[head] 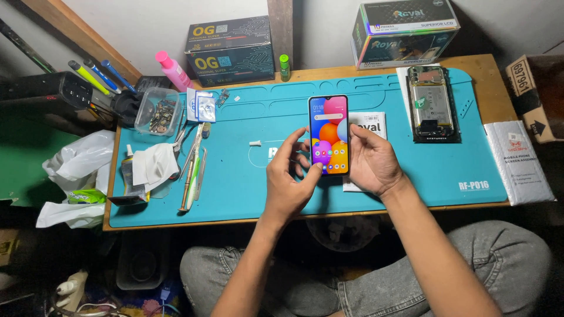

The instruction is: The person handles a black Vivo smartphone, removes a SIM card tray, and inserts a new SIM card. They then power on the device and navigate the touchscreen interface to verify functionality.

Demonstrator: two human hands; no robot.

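A teal mat (247, 176) bears an opened phone (433, 104) (backless), tweezers (189, 176).

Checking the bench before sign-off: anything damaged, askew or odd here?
The smartphone held by the left hand and right hand is lit and looks intact. One oddity: an opened phone lies on the blue mat with its back cover off, insides exposed. Crumpled tissue clutters the mat's left end.

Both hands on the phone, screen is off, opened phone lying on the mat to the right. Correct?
Not quite: the screen is on. The head view shows the phone lit with a colourful home screen, held upright between the left hand and the right hand, the left thumb at its lower edge. The opened phone does lie on the blue mat to the right.
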